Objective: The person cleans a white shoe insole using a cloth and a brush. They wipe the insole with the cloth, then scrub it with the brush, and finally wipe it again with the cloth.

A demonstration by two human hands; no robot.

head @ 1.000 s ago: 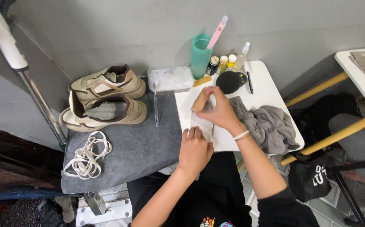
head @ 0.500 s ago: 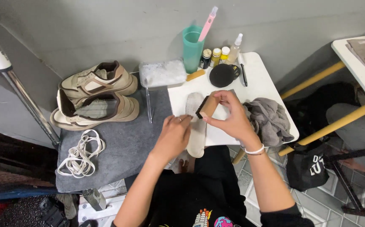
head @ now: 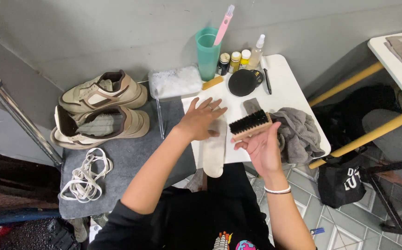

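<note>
Wooden brush (head: pixel 251 125) clamped in right hand (head: pixel 262 149) grip; left hand (head: pixel 200 121) flat, fingers spread, on pale insole (head: pixel 213 155).

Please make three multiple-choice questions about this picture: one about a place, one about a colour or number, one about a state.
1. Where do the laces lie?
A. on the grey mat
B. in the cup
C. on the white table

2. What colour is the cup?
A. red
B. teal
C. black

3. What does the right hand do?
A. rests empty
B. holds a bottle
C. holds a brush

Answers: 1 A, the laces sit on the grey mat below the shoes. 2 B, the cup is teal. 3 C, its fingers grip the brush, bristles visible.
</note>
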